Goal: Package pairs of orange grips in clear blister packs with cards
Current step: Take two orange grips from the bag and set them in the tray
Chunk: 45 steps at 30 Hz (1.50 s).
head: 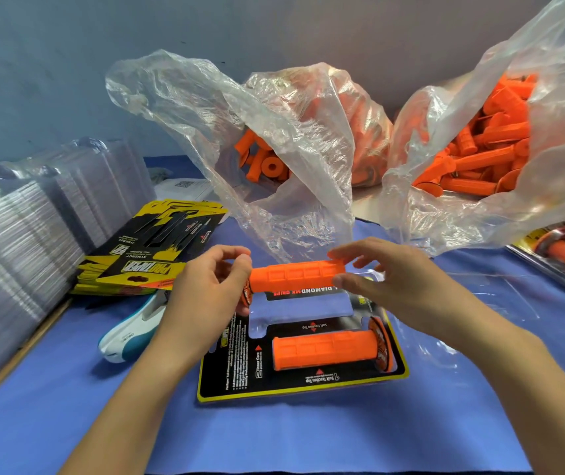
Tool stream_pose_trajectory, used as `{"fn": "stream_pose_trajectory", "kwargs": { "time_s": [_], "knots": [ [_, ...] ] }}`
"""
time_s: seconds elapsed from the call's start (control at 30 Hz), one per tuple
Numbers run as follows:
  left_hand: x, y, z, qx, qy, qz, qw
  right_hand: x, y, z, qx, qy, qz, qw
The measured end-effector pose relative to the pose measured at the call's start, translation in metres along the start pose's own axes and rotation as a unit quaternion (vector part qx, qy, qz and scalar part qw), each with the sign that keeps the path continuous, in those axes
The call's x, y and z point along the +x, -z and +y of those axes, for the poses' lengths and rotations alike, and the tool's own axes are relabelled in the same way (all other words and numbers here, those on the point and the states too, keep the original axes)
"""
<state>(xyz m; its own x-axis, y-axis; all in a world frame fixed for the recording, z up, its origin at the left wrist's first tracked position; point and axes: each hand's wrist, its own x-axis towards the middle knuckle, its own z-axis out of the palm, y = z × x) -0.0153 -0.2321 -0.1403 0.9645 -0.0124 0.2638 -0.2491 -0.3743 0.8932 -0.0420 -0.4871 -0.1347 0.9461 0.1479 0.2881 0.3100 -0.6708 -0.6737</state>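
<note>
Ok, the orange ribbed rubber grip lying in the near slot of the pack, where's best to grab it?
Probably mid-barrel, coming from above: the orange ribbed rubber grip lies flat, left to right, on the black and yellow card, top side exposed, and its wide flange at the right end would crowd fingers.

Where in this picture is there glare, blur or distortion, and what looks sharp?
Head view: glare whitens the plastic bags; the stack of clear trays at the left looks smeared and stretched by the wide lens; the lower orange grip is fairly sharp; shadows on the blue cloth are soft.
</note>
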Motion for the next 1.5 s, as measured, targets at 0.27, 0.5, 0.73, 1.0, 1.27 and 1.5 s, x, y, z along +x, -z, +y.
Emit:
{"fn": "stream_pose_trajectory", "kwargs": {
  "time_s": [0.27, 0.5, 0.73, 1.0, 1.27, 1.5],
  "knots": [
    [-0.001, -0.004, -0.008, 0.071, -0.01, -0.02, 0.997, -0.007, 0.002, 0.0, -0.148, 0.035, -0.015, 0.988],
    [0.001, -0.004, -0.011, 0.106, 0.008, -0.033, 0.994, -0.009, 0.003, -0.001, -0.16, 0.035, -0.036, 0.986],
    [0.0, -0.004, -0.013, 0.134, 0.021, -0.052, 0.989, -0.009, 0.002, 0.002, -0.163, 0.034, -0.05, 0.985],
    [0.0, -0.004, -0.012, 0.163, 0.023, -0.064, 0.984, -0.009, 0.0, 0.002, -0.165, 0.041, -0.056, 0.984],
    [-0.001, -0.004, -0.011, 0.195, 0.025, -0.074, 0.978, -0.008, -0.002, 0.004, -0.162, 0.04, -0.058, 0.984],
    [-0.002, -0.004, -0.011, 0.219, 0.025, -0.077, 0.972, -0.007, -0.003, 0.006, -0.167, 0.032, -0.065, 0.983]
  ]
}}
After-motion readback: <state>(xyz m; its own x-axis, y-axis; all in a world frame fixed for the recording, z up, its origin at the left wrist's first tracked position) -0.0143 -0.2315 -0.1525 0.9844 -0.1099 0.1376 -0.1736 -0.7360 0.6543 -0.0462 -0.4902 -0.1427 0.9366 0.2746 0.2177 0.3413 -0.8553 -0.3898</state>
